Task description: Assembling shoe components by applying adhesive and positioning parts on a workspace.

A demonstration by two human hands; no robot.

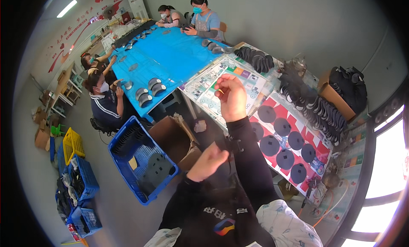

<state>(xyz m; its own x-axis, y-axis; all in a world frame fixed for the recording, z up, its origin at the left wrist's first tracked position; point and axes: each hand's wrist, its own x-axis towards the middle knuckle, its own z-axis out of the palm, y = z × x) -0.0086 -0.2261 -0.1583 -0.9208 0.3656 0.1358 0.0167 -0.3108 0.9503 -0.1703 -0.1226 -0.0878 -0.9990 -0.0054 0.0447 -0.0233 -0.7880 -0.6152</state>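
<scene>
Right hand (232, 98) is up in the air over the counter (204, 83), thumb and forefinger pinched on something thin and pale, looks like a needle or a short bit of thread (220, 91), honestly too small to tell. Left hand (207, 161) is lower, close to the body, fingers curled in with the tips pressed together; can't see what, if anything, is in it.

My guess is this is the threading or pulling-through bit of some hand sewing, so the next move needs both hands steady and lined up.

Further out, dark round pads (282, 127) lie flat on the red-and-white sheet to the right, with stacks of the same dark pieces (324, 112) behind them. On the floor to the left there's a blue crate (142, 159) with more dark pieces in it, beside an open cardboard box (177, 138). Other people sit at the long blue table (166, 51) beyond.
</scene>
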